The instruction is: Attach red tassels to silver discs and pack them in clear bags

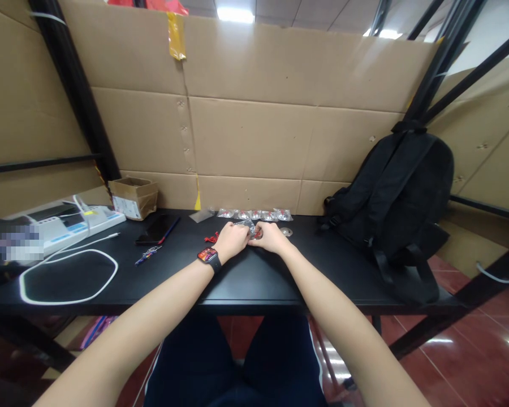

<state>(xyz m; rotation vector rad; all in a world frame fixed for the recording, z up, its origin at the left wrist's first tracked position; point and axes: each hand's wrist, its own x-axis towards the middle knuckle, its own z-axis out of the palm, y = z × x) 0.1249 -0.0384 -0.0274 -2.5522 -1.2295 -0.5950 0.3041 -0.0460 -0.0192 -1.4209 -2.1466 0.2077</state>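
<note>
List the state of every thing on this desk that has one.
left hand, fingers closed on the clear packet
right hand, fingers closed on the clear packet
smartwatch, screen lit
phone, flat, screen dark
cardboard box, flaps open
backpack, upright against cardboard wall

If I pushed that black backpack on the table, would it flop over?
Probably it would sag rather than tip: the backpack looks soft and slumped, leaning back toward the cardboard wall. Its straps lie loose near the table edge, so they might drag or snag.
</note>
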